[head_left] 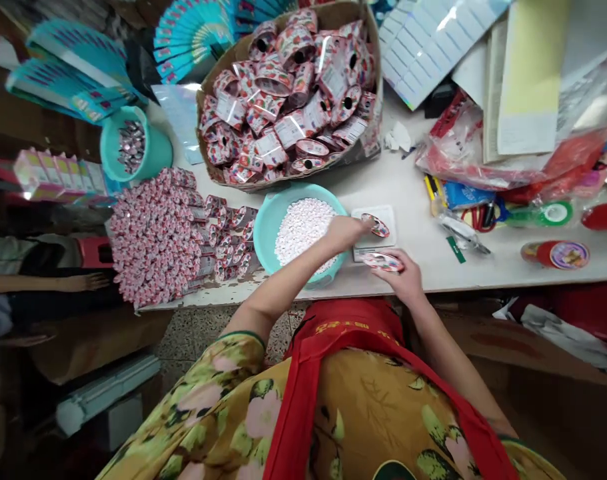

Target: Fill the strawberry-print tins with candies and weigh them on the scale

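Note:
My left hand (350, 232) reaches over the right rim of a turquoise bowl (261, 233) of small white pellets (303, 227). Its closed fingers hold the left end of an oval printed container (379, 225) above a small white scale (389, 217). Just in front of the scale, my right hand (407, 275) grips a second oval container (383, 261) between thumb and fingers. Both containers have red-and-white printing. How far the left one is from the scale's top is hard to tell.
Behind the bowl stands a large carton (288, 179) of printed containers. Many filled ones (156, 233) lie stacked at left, near a turquoise bucket (158, 147). Tape (556, 213), a cutter (433, 193) and a red jar (548, 255) lie at right. Another person's arm (48, 283) shows far left.

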`<state>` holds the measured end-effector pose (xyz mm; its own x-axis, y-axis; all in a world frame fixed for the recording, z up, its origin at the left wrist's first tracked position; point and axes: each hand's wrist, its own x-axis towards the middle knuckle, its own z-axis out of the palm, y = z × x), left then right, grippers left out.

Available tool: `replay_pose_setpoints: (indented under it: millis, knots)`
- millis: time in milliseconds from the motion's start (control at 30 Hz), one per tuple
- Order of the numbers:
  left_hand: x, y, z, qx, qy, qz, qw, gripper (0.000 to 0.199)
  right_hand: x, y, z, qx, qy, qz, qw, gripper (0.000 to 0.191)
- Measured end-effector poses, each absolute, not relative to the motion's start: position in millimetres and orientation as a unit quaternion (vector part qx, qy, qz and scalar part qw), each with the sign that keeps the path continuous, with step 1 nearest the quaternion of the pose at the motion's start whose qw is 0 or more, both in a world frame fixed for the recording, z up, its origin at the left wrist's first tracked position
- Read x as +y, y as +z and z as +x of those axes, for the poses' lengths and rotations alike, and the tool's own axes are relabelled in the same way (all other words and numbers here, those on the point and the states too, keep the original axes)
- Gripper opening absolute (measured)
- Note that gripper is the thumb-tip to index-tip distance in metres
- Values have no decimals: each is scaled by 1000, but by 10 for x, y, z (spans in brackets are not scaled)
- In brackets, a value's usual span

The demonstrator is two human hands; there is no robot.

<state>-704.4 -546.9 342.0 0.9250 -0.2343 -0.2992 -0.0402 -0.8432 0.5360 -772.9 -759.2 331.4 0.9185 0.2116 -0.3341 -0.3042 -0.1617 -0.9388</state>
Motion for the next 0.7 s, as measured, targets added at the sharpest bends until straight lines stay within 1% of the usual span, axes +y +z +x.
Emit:
replay_pose_setpoints:
  millis: [33, 67, 167, 233, 333, 400, 433, 500, 567, 633, 700]
  knots:
    - [-5604, 3385, -6962, -120, -200, 951, 205, 16, -7713, 3281, -7728, 61, 177, -757, 626, 55]
    - [-5685, 3369, -6897, -134, -205, 953, 176, 19, -7800, 3246, -7707, 86, 154, -772, 611, 58]
    - [-5542, 3457, -6884, -101, -178, 966, 159, 25, -7817, 3124, -7540, 121, 91, -793, 590, 63]
    - [-5138, 3630, -7066, -17, -120, 981, 153, 30, -7646, 3017, -7381, 110, 66, -795, 592, 62]
    - [-4229, 3935, -7515, 199, -2, 971, 129, 31, -7305, 2808, -7161, 74, 56, -796, 598, 61]
    - [-3553, 4046, -7790, 317, 26, 944, 86, 29, -7160, 2682, -7062, 52, 52, -809, 584, 62]
    - [-3230, 4050, -7887, 351, 24, 934, 66, 27, -7131, 2647, -7026, 42, 44, -822, 567, 65]
    - [-2662, 3946, -7975, 379, -2, 925, 38, 23, -7136, 2671, -6961, 22, 10, -855, 518, 72]
    - [-2236, 3731, -7925, 371, -31, 927, 41, 20, -7137, 2843, -6861, -2, -43, -875, 482, 73]
    - [-1950, 3473, -7781, 348, -41, 933, 80, 19, -7007, 3131, -6675, -36, -101, -873, 475, 61]
    - [-1764, 3230, -7611, 329, -33, 931, 154, 24, -6675, 3442, -6375, -92, -136, -865, 473, 47]
